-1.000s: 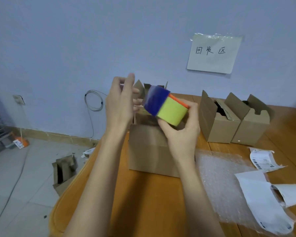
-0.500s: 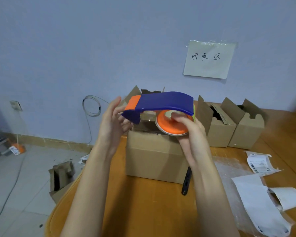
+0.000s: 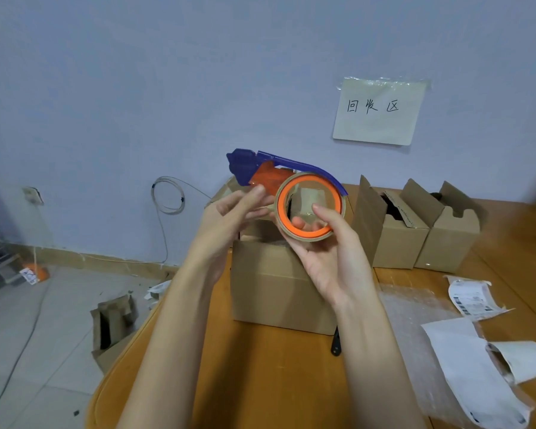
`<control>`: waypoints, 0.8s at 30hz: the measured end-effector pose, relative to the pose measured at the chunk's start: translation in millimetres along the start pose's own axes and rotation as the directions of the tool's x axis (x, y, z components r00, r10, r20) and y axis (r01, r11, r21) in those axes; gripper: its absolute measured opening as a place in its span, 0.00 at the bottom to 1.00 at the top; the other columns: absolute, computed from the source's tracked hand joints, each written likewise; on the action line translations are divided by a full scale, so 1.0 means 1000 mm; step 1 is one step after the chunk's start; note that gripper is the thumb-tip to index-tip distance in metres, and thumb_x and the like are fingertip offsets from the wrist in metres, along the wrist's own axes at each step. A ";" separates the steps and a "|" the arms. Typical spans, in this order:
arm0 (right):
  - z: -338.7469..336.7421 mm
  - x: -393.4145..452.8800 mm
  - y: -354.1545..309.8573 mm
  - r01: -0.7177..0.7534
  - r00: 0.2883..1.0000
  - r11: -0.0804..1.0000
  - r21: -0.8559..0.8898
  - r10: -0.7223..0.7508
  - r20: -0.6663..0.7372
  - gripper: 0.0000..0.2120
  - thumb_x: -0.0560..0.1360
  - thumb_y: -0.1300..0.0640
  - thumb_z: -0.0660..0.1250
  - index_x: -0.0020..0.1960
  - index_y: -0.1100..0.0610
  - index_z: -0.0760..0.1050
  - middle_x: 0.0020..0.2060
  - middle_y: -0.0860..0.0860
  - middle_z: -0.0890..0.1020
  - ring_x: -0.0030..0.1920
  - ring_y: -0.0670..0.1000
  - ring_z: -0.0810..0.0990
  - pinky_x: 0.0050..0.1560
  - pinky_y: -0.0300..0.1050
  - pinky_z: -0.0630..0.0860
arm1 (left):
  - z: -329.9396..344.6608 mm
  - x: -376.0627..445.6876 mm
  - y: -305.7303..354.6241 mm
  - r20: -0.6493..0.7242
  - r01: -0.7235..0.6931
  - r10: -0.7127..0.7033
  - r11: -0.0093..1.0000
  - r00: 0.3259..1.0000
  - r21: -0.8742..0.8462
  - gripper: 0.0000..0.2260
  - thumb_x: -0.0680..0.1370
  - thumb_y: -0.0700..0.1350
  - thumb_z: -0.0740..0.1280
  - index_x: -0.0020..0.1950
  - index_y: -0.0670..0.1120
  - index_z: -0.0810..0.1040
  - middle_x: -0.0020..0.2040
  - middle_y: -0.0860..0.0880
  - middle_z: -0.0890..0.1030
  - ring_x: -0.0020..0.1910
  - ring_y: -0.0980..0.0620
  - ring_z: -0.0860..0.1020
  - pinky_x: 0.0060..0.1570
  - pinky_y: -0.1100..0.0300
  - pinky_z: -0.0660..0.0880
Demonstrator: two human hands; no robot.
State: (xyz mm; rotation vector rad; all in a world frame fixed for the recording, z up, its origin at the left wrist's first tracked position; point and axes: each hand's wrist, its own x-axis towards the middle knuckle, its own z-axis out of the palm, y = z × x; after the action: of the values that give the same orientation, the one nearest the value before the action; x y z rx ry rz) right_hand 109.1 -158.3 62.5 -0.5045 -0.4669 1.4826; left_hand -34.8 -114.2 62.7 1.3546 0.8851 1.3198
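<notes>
I hold a tape dispenser (image 3: pixel 294 171) with a blue frame, an orange front and an orange-cored roll of clear tape in front of me, above an open cardboard box (image 3: pixel 279 286) on the wooden table (image 3: pixel 260 373). My right hand (image 3: pixel 328 255) grips the roll, thumb on its near rim and fingers through the core. My left hand (image 3: pixel 229 215) pinches at the tape end by the orange front of the dispenser.
Two open cardboard boxes (image 3: pixel 415 230) stand at the back right. Bubble wrap (image 3: pixel 415 317) and curled shipping labels (image 3: pixel 471 360) lie on the right. A black tool (image 3: pixel 335 342) lies beside the box. A torn box (image 3: pixel 112 323) sits on the floor at left.
The dispenser has been turned so the roll's open side faces me and lifted a little. My left hand moved from the frame's end to the tape edge.
</notes>
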 end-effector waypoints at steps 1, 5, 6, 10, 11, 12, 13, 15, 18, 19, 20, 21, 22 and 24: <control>0.001 -0.001 0.001 0.000 1.000 1.000 -0.017 0.000 0.004 0.09 0.67 0.65 0.71 0.45 0.63 0.74 0.40 0.59 0.79 0.56 0.59 0.80 0.59 0.58 0.77 | 0.003 0.000 0.000 -0.011 -0.005 0.005 1.000 1.000 -0.018 0.22 0.70 0.58 0.68 0.58 0.46 0.82 0.50 0.52 0.85 0.51 0.57 0.83 0.56 0.61 0.72; -0.004 -0.004 0.002 -0.027 0.996 1.000 -0.011 0.027 0.080 0.16 0.62 0.62 0.77 0.45 0.64 0.75 0.41 0.59 0.80 0.53 0.56 0.78 0.62 0.57 0.76 | 0.007 0.001 -0.002 -0.040 0.016 -0.020 0.994 0.999 -0.108 0.20 0.73 0.55 0.68 0.58 0.43 0.81 0.51 0.49 0.85 0.53 0.54 0.83 0.59 0.59 0.74; -0.006 -0.005 0.001 -0.046 0.991 0.998 0.037 0.041 0.125 0.23 0.60 0.58 0.79 0.50 0.66 0.76 0.45 0.59 0.81 0.55 0.57 0.78 0.63 0.58 0.74 | 0.006 0.002 -0.003 -0.045 0.011 -0.017 0.991 0.999 -0.131 0.19 0.73 0.54 0.68 0.57 0.43 0.81 0.50 0.49 0.85 0.51 0.54 0.83 0.57 0.60 0.75; -0.008 -0.007 -0.004 -0.116 0.988 0.990 0.085 0.106 0.111 0.40 0.65 0.43 0.74 0.67 0.67 0.71 0.50 0.64 0.83 0.55 0.61 0.81 0.66 0.57 0.72 | 0.004 -0.001 -0.001 -0.049 -0.030 0.022 0.984 0.999 -0.175 0.13 0.74 0.50 0.69 0.54 0.44 0.80 0.40 0.53 0.85 0.40 0.58 0.82 0.46 0.66 0.76; -0.007 -0.007 -0.004 -0.079 0.994 0.997 0.022 0.077 0.078 0.37 0.66 0.44 0.72 0.66 0.67 0.72 0.40 0.61 0.83 0.47 0.58 0.82 0.64 0.56 0.73 | 0.004 -0.001 0.001 -0.042 -0.038 0.031 0.983 0.999 -0.180 0.13 0.73 0.50 0.69 0.54 0.44 0.80 0.40 0.53 0.85 0.40 0.58 0.82 0.45 0.67 0.76; -0.006 -0.008 -0.004 -0.035 0.997 0.999 -0.036 0.037 0.063 0.32 0.68 0.47 0.71 0.66 0.65 0.73 0.33 0.58 0.80 0.41 0.56 0.81 0.61 0.54 0.74 | 0.005 -0.001 0.003 -0.031 -0.048 0.043 0.982 0.999 -0.185 0.13 0.73 0.49 0.69 0.54 0.43 0.80 0.39 0.53 0.84 0.38 0.59 0.82 0.43 0.68 0.76; -0.005 -0.009 -0.004 0.003 0.998 0.997 -0.077 0.001 0.056 0.28 0.68 0.50 0.71 0.64 0.64 0.75 0.31 0.57 0.77 0.37 0.54 0.79 0.57 0.52 0.75 | 0.005 -0.002 0.005 -0.022 -0.050 0.046 0.980 0.999 -0.190 0.14 0.72 0.49 0.69 0.54 0.43 0.80 0.38 0.53 0.84 0.37 0.59 0.82 0.42 0.69 0.76; -0.005 -0.010 -0.007 0.055 0.996 0.991 -0.125 -0.046 0.077 0.21 0.69 0.55 0.70 0.59 0.62 0.77 0.33 0.56 0.77 0.36 0.52 0.77 0.51 0.48 0.77 | 0.005 -0.002 0.008 -0.013 -0.043 0.041 0.980 0.999 -0.194 0.16 0.71 0.50 0.70 0.55 0.42 0.81 0.41 0.51 0.85 0.39 0.58 0.83 0.43 0.69 0.76; -0.003 -0.012 -0.016 0.141 0.986 0.975 -0.171 -0.124 0.107 0.16 0.68 0.60 0.68 0.55 0.64 0.76 0.39 0.55 0.81 0.42 0.53 0.78 0.53 0.45 0.75 | -0.001 -0.001 0.007 0.067 0.009 0.006 0.977 0.998 -0.212 0.12 0.70 0.47 0.75 0.51 0.45 0.82 0.45 0.51 0.85 0.46 0.56 0.83 0.45 0.68 0.77; -0.004 -0.012 -0.018 0.163 0.984 0.975 -0.154 -0.149 0.097 0.15 0.67 0.61 0.67 0.53 0.64 0.76 0.42 0.55 0.81 0.44 0.53 0.78 0.53 0.45 0.75 | -0.004 -0.001 0.006 0.130 0.061 -0.026 0.962 0.991 -0.267 0.11 0.69 0.46 0.77 0.49 0.47 0.83 0.48 0.51 0.85 0.49 0.55 0.83 0.47 0.66 0.78; -0.004 -0.011 -0.020 0.182 0.982 0.975 -0.128 -0.173 0.078 0.13 0.66 0.61 0.66 0.50 0.64 0.76 0.43 0.55 0.82 0.44 0.52 0.79 0.52 0.45 0.74 | -0.008 -0.001 0.003 0.215 0.128 -0.055 0.931 0.975 -0.343 0.12 0.66 0.46 0.78 0.49 0.48 0.84 0.53 0.50 0.84 0.54 0.54 0.82 0.51 0.64 0.78; -0.005 -0.011 -0.022 0.200 0.979 0.974 -0.108 -0.196 0.051 0.11 0.65 0.61 0.65 0.47 0.63 0.75 0.41 0.55 0.81 0.41 0.51 0.79 0.51 0.44 0.74 | -0.011 -0.002 0.002 0.315 0.206 -0.071 0.882 0.947 -0.423 0.15 0.64 0.45 0.78 0.49 0.48 0.85 0.56 0.48 0.83 0.58 0.52 0.81 0.56 0.62 0.77; -0.005 -0.011 -0.024 0.214 0.977 0.972 -0.099 -0.212 0.026 0.10 0.64 0.61 0.65 0.44 0.62 0.74 0.39 0.54 0.81 0.39 0.50 0.78 0.49 0.44 0.73 | -0.015 -0.004 0.000 0.401 0.281 -0.073 0.826 0.913 -0.489 0.16 0.65 0.44 0.77 0.52 0.47 0.85 0.59 0.48 0.82 0.61 0.51 0.79 0.59 0.60 0.76; -0.007 -0.012 -0.026 0.233 0.972 0.967 -0.098 -0.235 -0.001 0.08 0.63 0.61 0.64 0.42 0.61 0.73 0.37 0.53 0.79 0.37 0.50 0.76 0.48 0.44 0.71 | -0.019 -0.006 -0.001 0.490 0.387 -0.079 0.725 0.868 -0.570 0.16 0.68 0.40 0.73 0.56 0.43 0.83 0.61 0.45 0.80 0.63 0.47 0.78 0.59 0.58 0.76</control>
State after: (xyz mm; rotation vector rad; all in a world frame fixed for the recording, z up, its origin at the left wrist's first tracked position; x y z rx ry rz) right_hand 134.0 -171.4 71.9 -0.5166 -0.5706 1.2335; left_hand -53.7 -116.4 58.2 0.8682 0.2172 0.9239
